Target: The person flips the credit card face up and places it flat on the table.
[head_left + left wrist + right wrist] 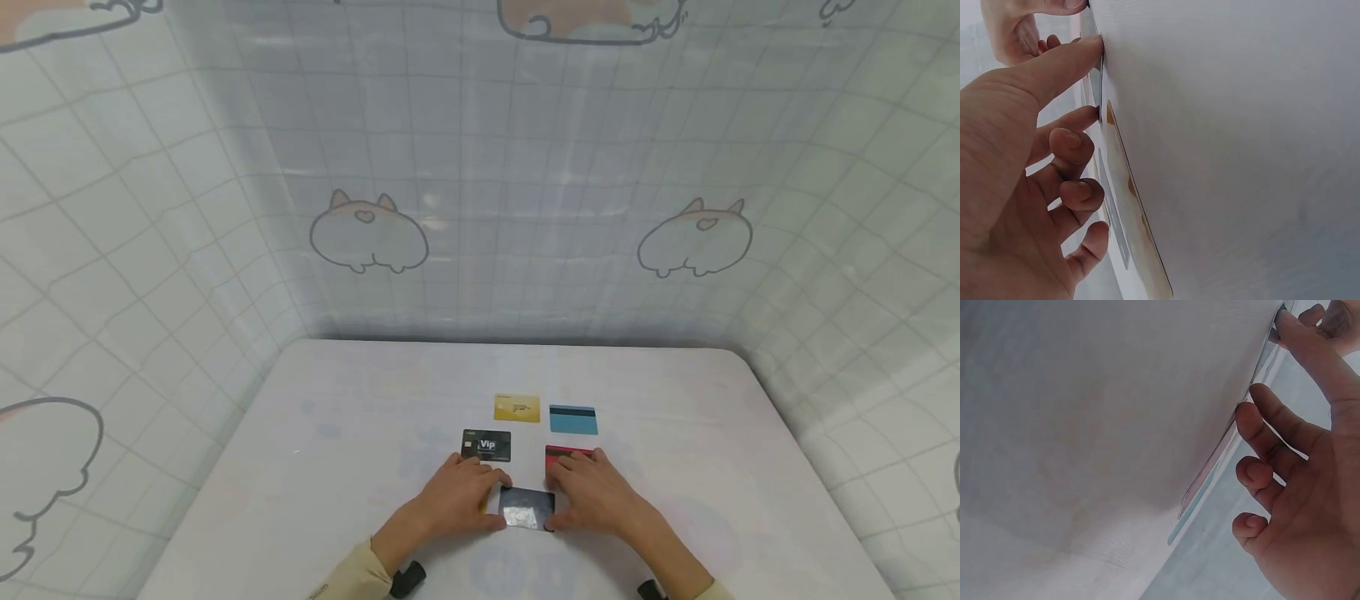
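Note:
A dark grey, shiny card (527,510) lies flat on the table between both hands. My left hand (461,497) pinches its left end, thumb at the near corner and index finger at the far one; the other fingers are loosely bent in the left wrist view. At the right end, my right hand (596,497) holds the card between thumb and index finger. A red card (557,452) with a dark stripe is partly hidden by the right fingers. A black "Vip" card (487,446) lies just beyond the left fingers. Beneath the left hand, a yellow-and-white card (1138,212) is mostly covered.
A yellow card (517,408) and a blue card (573,420) with a black stripe lie farther back on the white table (360,417). Grid-patterned curtains (525,208) with cartoon animals hang behind the table and along both sides.

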The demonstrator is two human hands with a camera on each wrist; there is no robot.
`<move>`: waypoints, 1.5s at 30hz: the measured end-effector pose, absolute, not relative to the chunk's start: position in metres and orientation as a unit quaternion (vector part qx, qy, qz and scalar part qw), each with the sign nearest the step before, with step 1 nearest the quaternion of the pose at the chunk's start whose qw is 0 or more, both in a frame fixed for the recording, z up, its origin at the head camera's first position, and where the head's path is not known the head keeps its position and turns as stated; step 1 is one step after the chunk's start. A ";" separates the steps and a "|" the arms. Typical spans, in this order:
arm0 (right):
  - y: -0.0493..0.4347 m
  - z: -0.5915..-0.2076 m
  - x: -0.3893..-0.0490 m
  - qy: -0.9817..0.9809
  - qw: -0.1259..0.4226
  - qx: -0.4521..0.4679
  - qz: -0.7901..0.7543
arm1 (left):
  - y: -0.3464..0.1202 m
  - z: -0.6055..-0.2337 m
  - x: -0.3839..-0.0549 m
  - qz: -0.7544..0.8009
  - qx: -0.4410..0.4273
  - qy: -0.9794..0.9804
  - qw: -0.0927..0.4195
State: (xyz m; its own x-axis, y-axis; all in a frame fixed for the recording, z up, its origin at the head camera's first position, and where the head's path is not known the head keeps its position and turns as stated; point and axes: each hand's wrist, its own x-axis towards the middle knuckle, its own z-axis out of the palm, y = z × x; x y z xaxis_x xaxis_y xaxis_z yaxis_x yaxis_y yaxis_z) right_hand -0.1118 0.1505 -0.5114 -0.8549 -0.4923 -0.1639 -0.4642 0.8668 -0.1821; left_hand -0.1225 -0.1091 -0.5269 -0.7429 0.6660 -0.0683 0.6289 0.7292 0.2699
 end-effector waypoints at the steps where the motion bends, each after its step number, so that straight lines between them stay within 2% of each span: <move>1: 0.150 -0.511 -0.112 0.961 0.103 -0.248 -0.069 | -0.109 -0.527 -0.123 0.118 0.350 0.926 0.081; 30: 0.144 -0.507 -0.109 0.954 0.135 -0.249 -0.093 | -0.112 -0.525 -0.123 0.124 0.353 0.922 0.097; 45: 0.147 -0.507 -0.117 0.954 0.135 -0.252 -0.095 | -0.112 -0.522 -0.130 0.112 0.364 0.922 0.070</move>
State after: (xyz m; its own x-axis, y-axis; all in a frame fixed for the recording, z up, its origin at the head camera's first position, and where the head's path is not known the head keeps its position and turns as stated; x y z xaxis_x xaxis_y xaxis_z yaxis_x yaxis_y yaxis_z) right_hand -0.1166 0.1474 -0.5073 -0.8366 -0.5065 -0.2086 -0.4552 0.8547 -0.2495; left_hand -0.1302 -0.1118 -0.5219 -0.7252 0.6869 -0.0479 0.6556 0.7101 0.2568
